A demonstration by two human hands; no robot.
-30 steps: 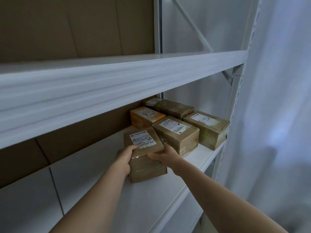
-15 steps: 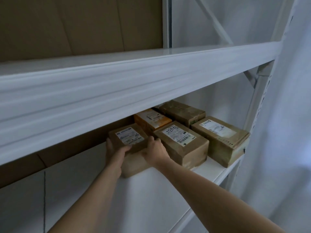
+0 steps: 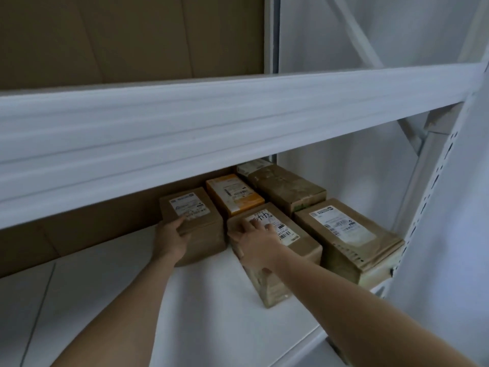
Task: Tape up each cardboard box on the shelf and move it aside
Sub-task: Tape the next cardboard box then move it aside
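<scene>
Several taped cardboard boxes with labels stand at the right end of the white shelf [image 3: 211,308]. My left hand [image 3: 169,238] holds the near left corner of the left brown box [image 3: 201,229], thumb on its top. My right hand [image 3: 258,241] rests on the top of the middle brown box [image 3: 301,251], fingers spread over its label and thumb at its left edge. Behind them lie an orange box [image 3: 234,193] and a long brown box [image 3: 287,186]. A larger brown box [image 3: 349,239] stands at the far right. No tape roll is in view.
The upper shelf beam [image 3: 238,115] hangs low over the boxes and hides their far ends. A perforated white upright [image 3: 434,197] and a white curtain close off the right side. Brown board lines the back. Bare shelf surface stretches to the left.
Both hands pushed the left box back beside the orange one. My right hand then left it and moved onto the middle box. The view shifted closer and lower.
</scene>
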